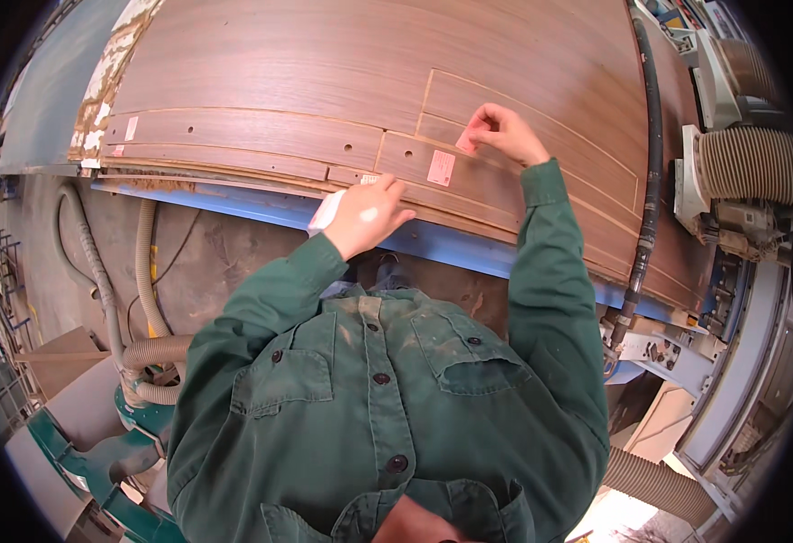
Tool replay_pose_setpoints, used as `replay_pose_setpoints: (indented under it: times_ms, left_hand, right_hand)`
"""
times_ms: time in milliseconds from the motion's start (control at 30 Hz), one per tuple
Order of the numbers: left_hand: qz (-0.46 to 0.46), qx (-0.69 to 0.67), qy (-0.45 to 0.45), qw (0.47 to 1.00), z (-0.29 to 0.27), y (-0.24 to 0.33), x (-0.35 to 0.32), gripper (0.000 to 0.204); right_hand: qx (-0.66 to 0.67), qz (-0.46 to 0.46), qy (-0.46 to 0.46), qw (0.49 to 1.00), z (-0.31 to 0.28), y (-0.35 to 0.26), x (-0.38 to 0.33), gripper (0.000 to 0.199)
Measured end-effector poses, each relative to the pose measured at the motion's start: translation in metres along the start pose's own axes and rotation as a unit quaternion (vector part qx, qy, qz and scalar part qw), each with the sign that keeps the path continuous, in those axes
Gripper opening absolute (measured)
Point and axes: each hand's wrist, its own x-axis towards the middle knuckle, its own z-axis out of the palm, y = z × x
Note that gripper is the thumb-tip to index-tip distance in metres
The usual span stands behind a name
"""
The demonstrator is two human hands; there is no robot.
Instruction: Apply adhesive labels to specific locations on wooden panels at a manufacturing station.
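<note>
Label (465,142), pink, is pinched between the thumb and fingers of the right hand (493,128). It is over a wood-grain board (261,63), just above and to the right of a second pink label (440,167) that lies flat there. Whether the held label touches the wood cannot be told. The right hand's fingertips are closed together on it, with the arm reaching out over the boards.

The left hand (369,217) is at the near edge of the boards, back up, fingers curled and the thumb apart from them. A white piece (325,213) sticks out from its outer side, held under the palm; the grip itself is hidden. A small white label (369,179) shows just beyond its fingers.

Farther left, more labels (131,128) lie near the boards' end, and round holes (348,147) are set along the near strips. A blue rail (274,205) runs below the near edge. On the right, a dark bar (647,163) crosses over the boards, with a ribbed hose (750,165) beyond it.
</note>
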Motion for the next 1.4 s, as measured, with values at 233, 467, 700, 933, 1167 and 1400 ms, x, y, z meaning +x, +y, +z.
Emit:
replay_pose_setpoints:
  times_ms: [233, 467, 700, 933, 1167, 1400]
  left_hand:
    - [0.115, 0.031, 0.044, 0.992, 0.022, 0.004, 0.062, 0.056]
    - [0.096, 0.046, 0.047, 0.993, 0.035, -0.002, 0.085, 0.063]
    - [0.086, 0.06, 0.047, 0.993, 0.04, -0.008, 0.089, 0.066]
    - [0.086, 0.042, 0.044, 0.994, 0.04, -0.013, 0.09, 0.061]
    - [0.058, 0.046, 0.03, 0.997, 0.04, -0.013, 0.095, 0.065]
    - [0.033, 0.096, 0.022, 0.995, 0.051, -0.017, 0.098, 0.076]
  right_hand:
    - [-0.117, 0.011, 0.007, 0.993, 0.013, 0.018, 0.053, 0.019]
    - [-0.187, 0.048, 0.025, 0.981, 0.022, 0.018, 0.063, 0.024]
    - [-0.217, 0.071, 0.021, 0.973, 0.03, 0.016, 0.069, 0.026]
    - [-0.205, 0.068, 0.044, 0.975, 0.034, 0.019, 0.068, 0.026]
    - [-0.113, 0.052, 0.148, 0.981, 0.042, 0.028, 0.062, 0.02]
    - [0.008, 0.087, 0.164, 0.983, 0.054, 0.036, 0.055, 0.012]
